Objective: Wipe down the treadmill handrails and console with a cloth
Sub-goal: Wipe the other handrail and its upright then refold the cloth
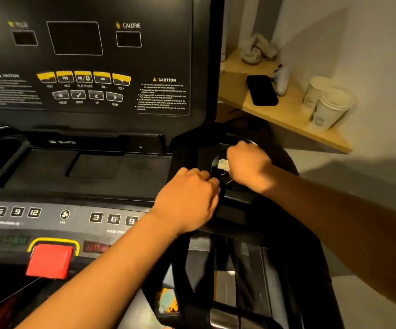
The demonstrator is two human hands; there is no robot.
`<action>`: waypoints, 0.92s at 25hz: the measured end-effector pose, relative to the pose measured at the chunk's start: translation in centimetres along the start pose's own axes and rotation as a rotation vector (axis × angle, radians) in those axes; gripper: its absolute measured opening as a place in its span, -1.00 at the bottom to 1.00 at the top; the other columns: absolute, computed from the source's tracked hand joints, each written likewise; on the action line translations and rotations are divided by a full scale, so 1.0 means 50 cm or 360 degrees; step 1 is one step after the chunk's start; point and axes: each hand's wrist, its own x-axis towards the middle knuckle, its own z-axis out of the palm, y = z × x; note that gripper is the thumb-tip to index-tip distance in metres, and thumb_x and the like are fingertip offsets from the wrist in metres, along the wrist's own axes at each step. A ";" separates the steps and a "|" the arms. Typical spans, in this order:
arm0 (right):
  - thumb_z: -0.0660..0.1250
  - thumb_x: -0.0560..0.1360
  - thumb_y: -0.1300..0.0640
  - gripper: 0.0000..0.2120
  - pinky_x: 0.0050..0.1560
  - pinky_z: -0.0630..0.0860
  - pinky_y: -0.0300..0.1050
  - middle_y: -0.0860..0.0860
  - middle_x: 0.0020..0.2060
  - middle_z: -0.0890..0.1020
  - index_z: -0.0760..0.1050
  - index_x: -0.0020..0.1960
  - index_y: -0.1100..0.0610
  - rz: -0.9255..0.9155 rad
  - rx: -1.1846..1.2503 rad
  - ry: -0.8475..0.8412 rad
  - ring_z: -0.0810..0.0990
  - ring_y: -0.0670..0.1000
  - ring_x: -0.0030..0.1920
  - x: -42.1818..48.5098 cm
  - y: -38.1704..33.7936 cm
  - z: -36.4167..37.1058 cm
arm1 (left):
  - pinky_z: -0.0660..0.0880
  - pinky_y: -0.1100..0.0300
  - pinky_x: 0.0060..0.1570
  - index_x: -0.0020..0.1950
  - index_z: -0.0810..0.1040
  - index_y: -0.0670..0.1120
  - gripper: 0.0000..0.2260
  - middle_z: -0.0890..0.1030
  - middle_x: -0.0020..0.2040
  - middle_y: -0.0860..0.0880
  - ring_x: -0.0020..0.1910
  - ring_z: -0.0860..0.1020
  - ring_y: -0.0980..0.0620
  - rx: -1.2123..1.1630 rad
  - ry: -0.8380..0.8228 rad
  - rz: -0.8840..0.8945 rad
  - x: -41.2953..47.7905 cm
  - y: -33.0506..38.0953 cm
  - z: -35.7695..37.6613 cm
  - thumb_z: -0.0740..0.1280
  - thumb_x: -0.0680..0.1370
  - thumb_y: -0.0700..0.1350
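Observation:
The black treadmill console (92,67) fills the left and centre, with a button strip (50,214) and a red safety key (50,260) below it. Both my hands are at the round cup holder (216,162) on the console's right side. My right hand (249,165) is curled over the holder and pinches a small white scrap (222,164). My left hand (189,200) lies at the holder's near rim with its fingers curled; whatever they hold is hidden. A crumpled beige cloth (256,49) lies on the shelf at the back right, away from both hands.
A wooden shelf (287,115) runs along the wall to the right, carrying a black phone (262,90), a white bottle (282,78) and stacked paper cups (329,108). A second cup holder (0,150) sits at the console's left. The right handrail (306,233) passes under my right forearm.

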 end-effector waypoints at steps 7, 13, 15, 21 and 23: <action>0.35 0.50 0.12 -0.74 0.08 0.47 -0.09 0.10 0.09 0.59 0.53 0.17 0.16 -0.0457 0.0252 -0.0545 0.56 0.15 0.15 0.045 0.012 0.024 | 0.31 0.08 0.13 0.08 0.49 -0.06 -0.75 0.54 -0.01 -0.05 0.06 0.47 -0.08 -0.0111 0.0073 0.0039 0.003 -0.011 0.023 0.08 0.58 0.00; 0.33 0.48 0.10 -0.85 -0.18 0.51 -0.12 -0.01 -0.08 0.55 0.55 0.04 -0.05 -0.0915 -0.0748 -0.0371 0.59 0.10 -0.07 0.028 0.066 -0.080 | 0.32 0.10 0.17 0.08 0.51 -0.04 -0.76 0.55 0.02 -0.04 0.09 0.48 -0.07 -0.0200 0.0107 0.0037 0.001 -0.012 0.026 0.11 0.57 0.00; 0.31 0.47 0.00 -0.82 -0.28 0.43 -0.13 0.01 -0.09 0.55 0.53 0.06 -0.05 -0.0987 -0.0712 0.0003 0.58 0.11 -0.11 0.026 0.081 -0.103 | 0.33 0.09 0.16 0.08 0.50 -0.05 -0.77 0.55 0.01 -0.05 0.08 0.49 -0.08 -0.0214 0.0138 0.0027 0.001 -0.010 0.025 0.12 0.57 -0.01; 0.07 0.62 0.02 -0.72 -0.20 0.35 -0.08 0.06 0.16 0.50 0.43 0.27 -0.02 -0.1110 -0.0847 -0.0098 0.56 0.15 0.12 0.029 0.019 0.009 | 0.32 0.14 0.14 0.08 0.50 -0.05 -0.77 0.54 -0.01 -0.04 0.04 0.48 -0.06 -0.0254 0.0163 0.0014 0.001 -0.008 0.028 0.12 0.56 -0.02; 0.08 0.62 0.05 -0.72 -0.14 0.35 -0.09 0.06 0.16 0.55 0.48 0.22 0.02 -0.0896 -0.0972 -0.0034 0.57 0.14 0.14 0.035 0.009 0.005 | 0.32 0.13 0.15 0.08 0.51 -0.06 -0.77 0.54 0.00 -0.04 0.05 0.48 -0.06 -0.0251 0.0155 0.0006 0.003 -0.011 0.024 0.13 0.56 -0.02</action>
